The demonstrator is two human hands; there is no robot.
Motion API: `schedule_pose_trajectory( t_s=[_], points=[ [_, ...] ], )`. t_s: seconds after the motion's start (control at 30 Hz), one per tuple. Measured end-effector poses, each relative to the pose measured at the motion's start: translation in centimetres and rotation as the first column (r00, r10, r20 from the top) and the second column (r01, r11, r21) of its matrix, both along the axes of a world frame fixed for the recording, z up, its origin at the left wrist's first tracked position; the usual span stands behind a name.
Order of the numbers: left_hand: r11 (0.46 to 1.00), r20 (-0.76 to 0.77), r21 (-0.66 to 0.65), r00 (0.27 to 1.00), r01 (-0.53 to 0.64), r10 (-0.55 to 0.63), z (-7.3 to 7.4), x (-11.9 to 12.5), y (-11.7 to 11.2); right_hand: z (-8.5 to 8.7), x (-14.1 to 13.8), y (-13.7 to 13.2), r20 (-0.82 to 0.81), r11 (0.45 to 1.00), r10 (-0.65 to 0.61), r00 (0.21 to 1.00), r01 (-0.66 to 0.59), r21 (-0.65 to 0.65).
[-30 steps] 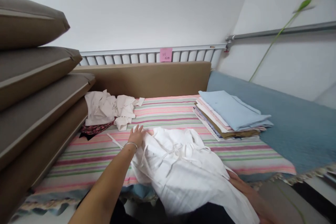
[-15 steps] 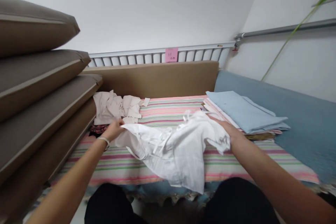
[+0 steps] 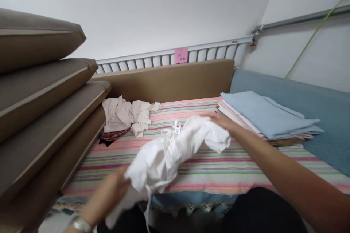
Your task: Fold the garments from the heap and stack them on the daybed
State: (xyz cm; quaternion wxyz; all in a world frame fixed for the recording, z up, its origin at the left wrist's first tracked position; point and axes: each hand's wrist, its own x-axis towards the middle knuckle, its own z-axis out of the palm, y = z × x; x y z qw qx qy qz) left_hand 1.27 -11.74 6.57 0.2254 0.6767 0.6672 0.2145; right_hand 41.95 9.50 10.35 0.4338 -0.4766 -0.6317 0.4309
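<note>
Above pink-and-green striped cloth (image 3: 207,184), our left hand (image 3: 119,184) and right hand (image 3: 220,119), well apart, clamp opposite ends of a thin white fabric garment (image 3: 175,149), apparently so it hangs between them; far right, flat-folded pale-blue fabric (image 3: 265,114) tops a stack.

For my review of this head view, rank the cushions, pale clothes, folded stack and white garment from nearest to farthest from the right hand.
From the right hand:
1. White garment: touching it.
2. Folded stack: just to its right.
3. Pale clothes: across the striped cloth, to the left.
4. Cushions: far left, beyond the pale clothes.
</note>
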Motion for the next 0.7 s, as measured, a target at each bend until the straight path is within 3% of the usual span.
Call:
schedule_pose_trajectory(
  t_s=[0.03,0.1,0.17,0.23,0.3,0.37,0.47,0.57,0.63,0.7],
  points=[
    [0.991,-0.018,-0.119,0.998,0.061,-0.063,-3.4,1.2,-0.6,-3.1,0.5,0.5,0.138,0.992,0.002,0.990,0.016,-0.127],
    [0.954,-0.073,-0.283,0.989,0.100,-0.126,-8.8,2.7,-1.5,-8.4,1.7,0.6,0.271,0.973,-0.070,0.960,0.125,-0.192],
    [0.890,-0.062,-0.432,0.980,0.145,-0.190,-11.3,3.0,-1.4,-12.0,2.8,0.1,0.312,0.959,-0.135,0.940,0.203,-0.197],
    [0.861,0.017,-0.467,0.976,0.202,-0.219,-11.3,2.3,0.3,-13.6,3.4,-0.6,0.332,0.944,-0.183,0.926,0.260,-0.205],
    [0.922,0.053,-0.348,0.986,0.168,-0.160,-10.0,1.2,3.5,-14.0,3.6,-1.2,0.348,0.928,-0.213,0.913,0.300,-0.219],
    [0.990,-0.001,-0.143,1.000,0.008,-0.009,-8.9,0.4,7.6,-13.9,3.6,-1.6,0.351,0.923,-0.214,0.911,0.307,-0.234],
    [0.977,-0.116,0.016,0.970,-0.214,0.215,-8.7,0.2,13.3,-13.8,3.3,-2.0,0.351,0.926,-0.180,0.919,0.279,-0.256],
    [0.959,-0.192,-0.004,0.941,-0.285,0.279,-9.8,1.5,16.8,-13.7,2.7,-2.5,0.347,0.935,-0.142,0.927,0.241,-0.261],
    [0.958,-0.227,-0.046,0.937,-0.283,0.266,-10.3,2.7,17.8,-13.1,2.3,-3.1,0.340,0.947,-0.122,0.932,0.211,-0.240],
    [0.968,-0.243,-0.073,0.946,-0.240,0.216,-10.1,3.6,17.9,-11.8,2.2,-4.1,0.355,0.978,-0.101,0.930,0.159,-0.137]
  ],
)
